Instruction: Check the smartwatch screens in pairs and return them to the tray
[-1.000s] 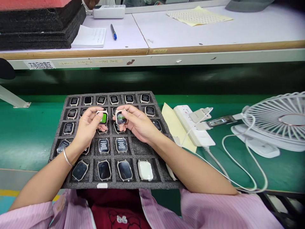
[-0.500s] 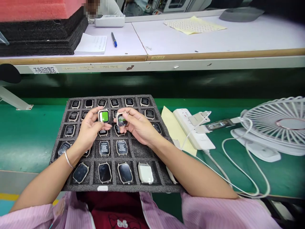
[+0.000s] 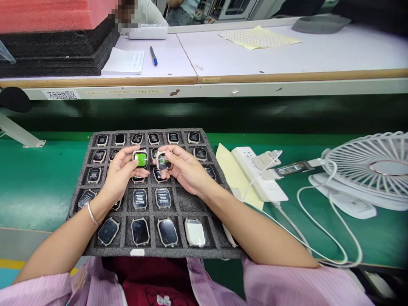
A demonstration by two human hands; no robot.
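While a watch with a green and white screen [image 3: 141,158] sits pinched between the thumb and fingers of the left hand [image 3: 119,170], a second watch [image 3: 163,162], dark-faced with a patch of green, is pinched the same way by the right hand [image 3: 188,169]. Each thumb lies over the edge of its watch, and the two watches are just beside each other without touching.

Under both grips lies a dark foam tray [image 3: 178,253], its compartments mostly filled with more watches. Just nearer the person than the grips, two of these, a left one [image 3: 140,198] and a right one [image 3: 163,198], show white text on dark screens; nearer still, a white one [image 3: 195,232] lies beside three with dark screens.

Off to the right of the right hand, a power strip [image 3: 244,154] overlaps a sheet of yellow paper [image 3: 223,158], and farther right stands a white fan [image 3: 381,167]. Well beyond the grips, a shelf [image 3: 207,55] bears a pen [image 3: 153,55], a notepad [image 3: 124,62] and stacked foam [image 3: 51,53].
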